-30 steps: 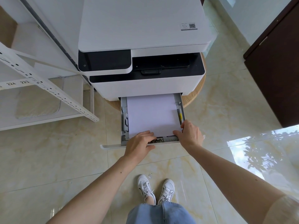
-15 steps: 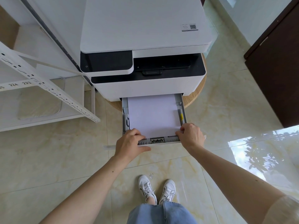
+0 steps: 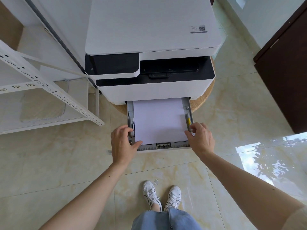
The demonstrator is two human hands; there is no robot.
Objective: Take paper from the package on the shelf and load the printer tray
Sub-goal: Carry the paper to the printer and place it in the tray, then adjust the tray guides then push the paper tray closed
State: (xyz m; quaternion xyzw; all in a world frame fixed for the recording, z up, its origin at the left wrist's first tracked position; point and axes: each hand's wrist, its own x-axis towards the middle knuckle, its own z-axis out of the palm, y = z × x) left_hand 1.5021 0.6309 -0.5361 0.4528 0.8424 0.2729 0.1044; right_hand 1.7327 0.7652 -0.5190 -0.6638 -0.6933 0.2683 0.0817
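Observation:
The white printer [image 3: 152, 30] stands on a round wooden stand [image 3: 201, 100]. Its grey paper tray [image 3: 163, 145] is pulled out toward me, and a stack of white paper [image 3: 159, 120] lies flat in it. My left hand [image 3: 122, 143] grips the tray's left front corner, fingers on the left rail and thumb at the paper's corner. My right hand [image 3: 201, 138] pinches the tray's right side guide just below its yellow tab [image 3: 188, 121]. The paper package is not in view.
A white metal shelf [image 3: 49, 92] with numbered labels stands at the left, close to the printer. A dark brown cabinet [image 3: 285, 72] is at the right. My white shoes [image 3: 162, 196] stand on glossy marble floor below the tray.
Both hands have left the tray's front edge and moved apart to its sides, the left to the left rail and the right up to the right guide. The paper stays in the tray.

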